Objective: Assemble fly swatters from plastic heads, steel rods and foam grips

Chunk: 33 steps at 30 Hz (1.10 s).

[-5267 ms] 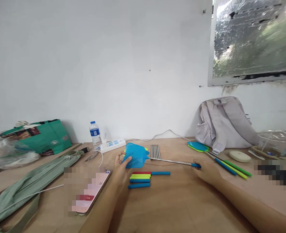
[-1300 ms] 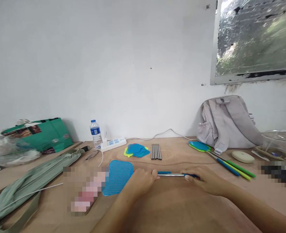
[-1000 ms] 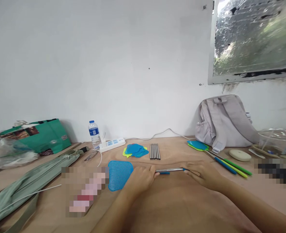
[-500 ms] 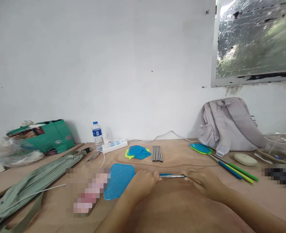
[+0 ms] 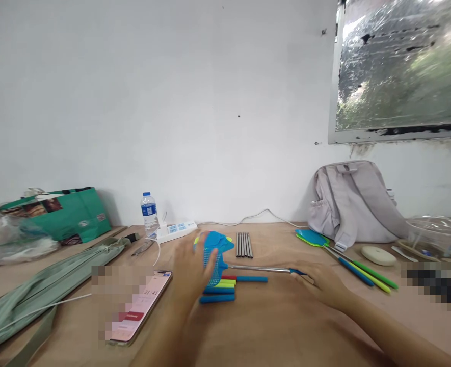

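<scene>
My left hand (image 5: pixel 193 266) is blurred and grips the blue mesh head of a fly swatter (image 5: pixel 213 255), which is turned on edge above the table. Its thin metal rod (image 5: pixel 259 268) runs right to my right hand (image 5: pixel 322 282), which is closed around the blue handle end. Just below the head lies a small stack of coloured handle sleeves (image 5: pixel 218 290) in red, yellow, green and blue, with one blue sleeve (image 5: pixel 253 279) beside them. Part of the rod's handle is hidden inside my right hand.
Bare metal rods (image 5: pixel 243 244) lie behind. Two swatters (image 5: pixel 347 257) lie at the right by a grey backpack (image 5: pixel 357 204), a white oval object (image 5: pixel 378 255) and a clear container (image 5: pixel 434 230). A phone (image 5: pixel 141 306), pouch (image 5: pixel 37 290), water bottle (image 5: pixel 149 211), power strip (image 5: pixel 176 231) and green bag (image 5: pixel 68 214) sit left.
The swatter lay flat with my left hand on the rod; now it is lifted, the head turned on edge in my left hand, and the coloured sleeves show beneath.
</scene>
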Each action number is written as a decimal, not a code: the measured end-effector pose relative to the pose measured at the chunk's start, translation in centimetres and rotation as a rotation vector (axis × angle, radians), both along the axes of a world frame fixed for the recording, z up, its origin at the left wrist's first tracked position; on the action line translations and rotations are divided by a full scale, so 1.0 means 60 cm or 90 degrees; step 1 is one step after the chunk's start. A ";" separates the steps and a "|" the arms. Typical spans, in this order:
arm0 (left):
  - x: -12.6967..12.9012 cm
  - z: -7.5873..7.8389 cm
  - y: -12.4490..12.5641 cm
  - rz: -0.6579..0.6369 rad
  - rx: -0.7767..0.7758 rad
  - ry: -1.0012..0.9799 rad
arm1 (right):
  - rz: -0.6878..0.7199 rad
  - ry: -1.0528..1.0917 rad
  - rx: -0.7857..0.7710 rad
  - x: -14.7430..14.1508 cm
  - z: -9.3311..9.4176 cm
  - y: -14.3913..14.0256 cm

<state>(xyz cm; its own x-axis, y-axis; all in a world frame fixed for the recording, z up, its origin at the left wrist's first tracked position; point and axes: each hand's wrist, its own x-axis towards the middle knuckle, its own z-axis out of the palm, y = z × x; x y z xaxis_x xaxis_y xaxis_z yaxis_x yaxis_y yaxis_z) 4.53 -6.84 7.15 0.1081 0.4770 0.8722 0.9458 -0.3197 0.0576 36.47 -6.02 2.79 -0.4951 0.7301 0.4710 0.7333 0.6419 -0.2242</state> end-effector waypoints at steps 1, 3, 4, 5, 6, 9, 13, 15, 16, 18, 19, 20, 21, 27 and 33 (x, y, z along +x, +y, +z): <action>-0.016 0.002 0.006 0.015 -0.010 -0.099 | -0.004 -0.008 0.018 0.007 -0.003 0.005; -0.042 0.003 0.016 -0.041 -0.137 -0.320 | -0.020 -0.017 0.056 0.018 -0.008 0.012; -0.050 0.003 0.019 -0.121 -0.246 -0.419 | -0.027 -0.020 0.075 0.021 -0.011 0.015; -0.055 0.002 0.019 -0.210 -0.357 -0.501 | -0.031 -0.020 0.092 0.024 -0.013 0.017; -0.057 0.001 0.018 -0.297 -0.460 -0.564 | -0.028 -0.020 0.107 0.026 -0.014 0.018; -0.050 -0.002 0.007 -0.452 -0.637 -0.644 | 0.001 -0.019 0.139 0.028 -0.018 0.018; -0.038 -0.006 -0.002 -0.514 -0.661 -0.626 | 0.029 -0.033 0.168 0.033 -0.017 0.017; -0.035 -0.009 -0.001 -0.516 -0.644 -0.615 | 0.032 -0.042 0.160 0.035 -0.013 0.016; -0.035 -0.010 -0.001 -0.508 -0.639 -0.611 | 0.031 -0.046 0.146 0.036 -0.011 0.015; -0.034 -0.012 -0.001 -0.485 -0.630 -0.605 | 0.033 -0.050 0.111 0.035 -0.004 0.012; -0.033 -0.012 -0.001 -0.475 -0.626 -0.601 | 0.037 -0.048 0.095 0.035 0.000 0.010; -0.033 -0.012 -0.001 -0.468 -0.624 -0.597 | 0.042 -0.045 0.080 0.034 0.004 0.008; -0.032 -0.012 -0.002 -0.464 -0.623 -0.593 | 0.047 -0.040 0.066 0.033 0.008 0.006; -0.028 -0.014 -0.001 -0.460 -0.623 -0.561 | 0.060 -0.028 -0.006 0.031 0.023 -0.001; -0.019 -0.013 -0.004 -0.433 -0.616 -0.534 | 0.053 -0.019 -0.041 0.025 0.017 0.000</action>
